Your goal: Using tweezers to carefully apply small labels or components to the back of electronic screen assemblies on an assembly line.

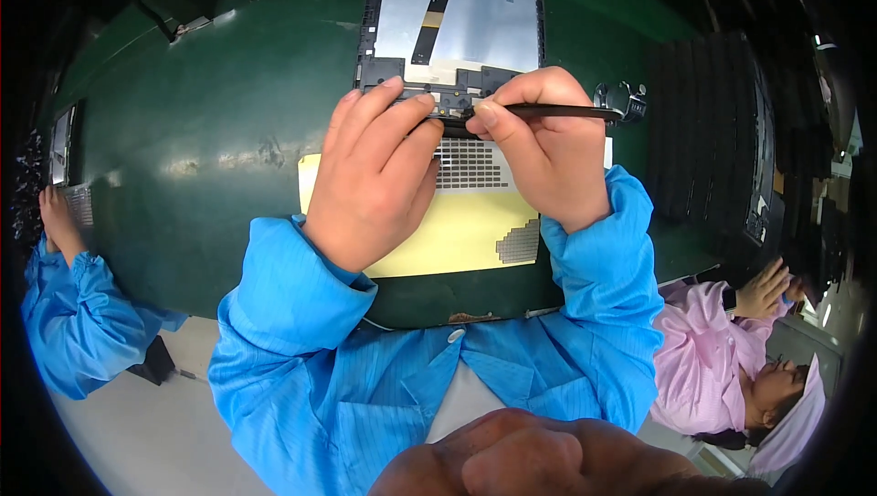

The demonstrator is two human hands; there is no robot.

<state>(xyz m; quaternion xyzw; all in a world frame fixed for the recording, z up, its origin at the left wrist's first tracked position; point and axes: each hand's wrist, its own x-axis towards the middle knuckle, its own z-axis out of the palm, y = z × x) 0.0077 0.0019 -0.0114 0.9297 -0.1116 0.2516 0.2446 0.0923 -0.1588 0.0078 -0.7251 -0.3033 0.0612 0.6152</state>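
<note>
A flat device panel with a black frame and silvery back lies in front of me, a black and gold ribbon cable running up it. My left hand rests with outstretched fingers on the panel's near edge. My right hand pinches a slim black tool, its tip end by the same edge; the exact tip is hidden by my fingers. Under my hands lies a yellow sheet, topped by a white sheet of small grey rectangular pieces. Another patch of grey pieces sits at its lower right.
A small black and clear object lies right of the panel on the green table. Farther right stand stacked black panels. A blue-sleeved co-worker's hands are at far left; a pink-clad person is at right.
</note>
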